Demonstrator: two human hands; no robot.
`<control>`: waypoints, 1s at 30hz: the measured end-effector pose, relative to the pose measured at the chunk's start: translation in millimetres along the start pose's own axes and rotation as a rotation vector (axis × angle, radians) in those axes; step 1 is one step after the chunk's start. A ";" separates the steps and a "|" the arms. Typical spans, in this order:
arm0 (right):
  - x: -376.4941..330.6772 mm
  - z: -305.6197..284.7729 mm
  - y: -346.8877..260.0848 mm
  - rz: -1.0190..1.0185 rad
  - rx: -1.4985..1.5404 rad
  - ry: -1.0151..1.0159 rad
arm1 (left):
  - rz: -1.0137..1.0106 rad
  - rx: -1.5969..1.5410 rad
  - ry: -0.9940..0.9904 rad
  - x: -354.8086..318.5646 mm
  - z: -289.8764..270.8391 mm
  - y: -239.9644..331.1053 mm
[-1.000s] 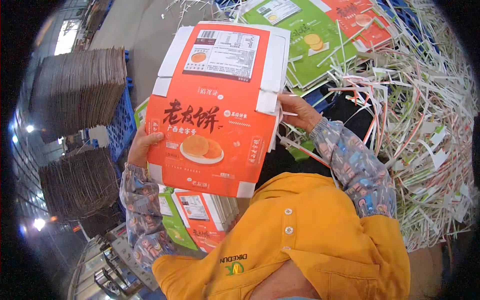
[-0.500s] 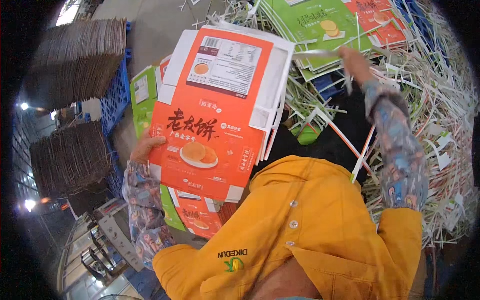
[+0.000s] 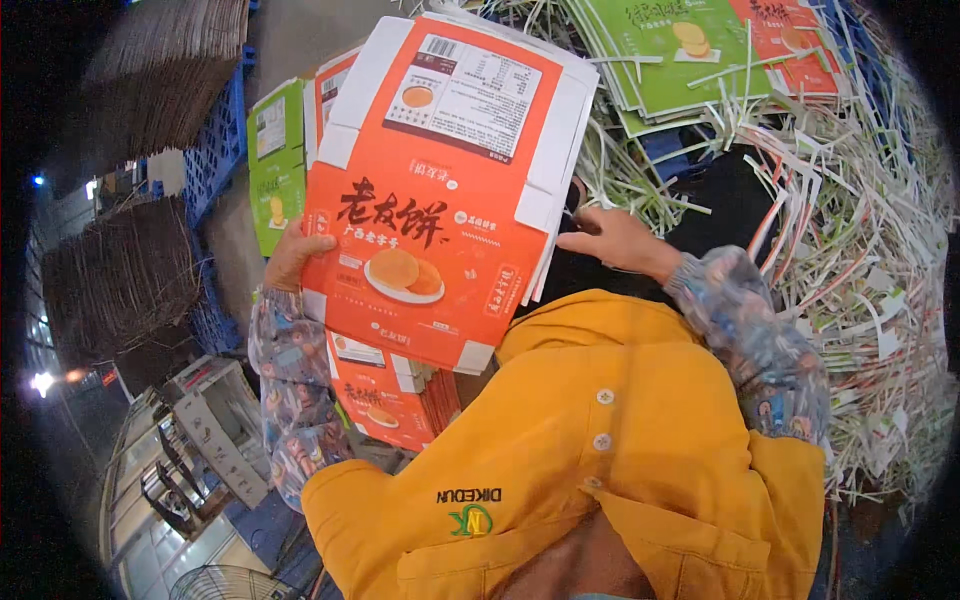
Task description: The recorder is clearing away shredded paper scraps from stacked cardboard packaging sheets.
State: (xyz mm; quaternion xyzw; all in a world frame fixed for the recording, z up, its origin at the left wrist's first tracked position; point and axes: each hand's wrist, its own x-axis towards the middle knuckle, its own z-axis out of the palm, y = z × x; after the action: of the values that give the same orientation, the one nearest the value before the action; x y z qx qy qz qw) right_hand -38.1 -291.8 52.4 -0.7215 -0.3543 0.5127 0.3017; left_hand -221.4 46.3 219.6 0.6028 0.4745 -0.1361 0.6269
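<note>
A stack of flat orange carton sheets (image 3: pixel 460 200) with white edges lies tilted before me, printed with round biscuits on a plate. My left hand (image 3: pixel 297 252) grips its left edge, thumb on the top sheet and the other fingers underneath. At the right edge of the stack is my right hand (image 3: pixel 615 240), its fingers bent together near the white margin. What those fingers hold, if anything, is hidden. Below the held stack, more orange carton sheets (image 3: pixel 385 400) sit in a pile.
Green carton sheets (image 3: pixel 680 60) lie at the upper right, beside a large heap of paper trimmings (image 3: pixel 870 300). Another green pile (image 3: pixel 277 170) stands left of the held stack. Farther left are stacked brown boards (image 3: pixel 165 80) and a blue plastic pallet (image 3: pixel 215 150).
My right hand has come down and left from the trimmings to the stack's right edge; the pale strip seen beside it is no longer there. The left hand keeps its grip.
</note>
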 end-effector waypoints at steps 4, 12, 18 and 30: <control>18.3 24.5 -9.8 0.021 0.649 -0.040 | 0.053 -0.097 0.003 -3.6 2.4 -4.1; 18.0 26.7 -37.9 -0.038 1.070 -0.125 | 0.072 -0.131 0.016 -4.3 -14.5 -31.5; 13.4 -0.1 -2.9 -0.008 0.867 -0.135 | 0.084 -0.144 0.047 -7.3 -25.1 -46.8; 21.8 -279.6 116.1 -0.043 -0.496 0.760 | -0.054 0.038 -0.111 0.9 -24.5 -17.9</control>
State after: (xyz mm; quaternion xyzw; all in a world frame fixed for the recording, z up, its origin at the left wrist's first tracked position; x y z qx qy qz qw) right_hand 256.8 -359.9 29.8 -0.9015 -0.3454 0.1045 0.2388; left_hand -244.7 64.1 212.0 0.5929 0.4524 -0.1954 0.6369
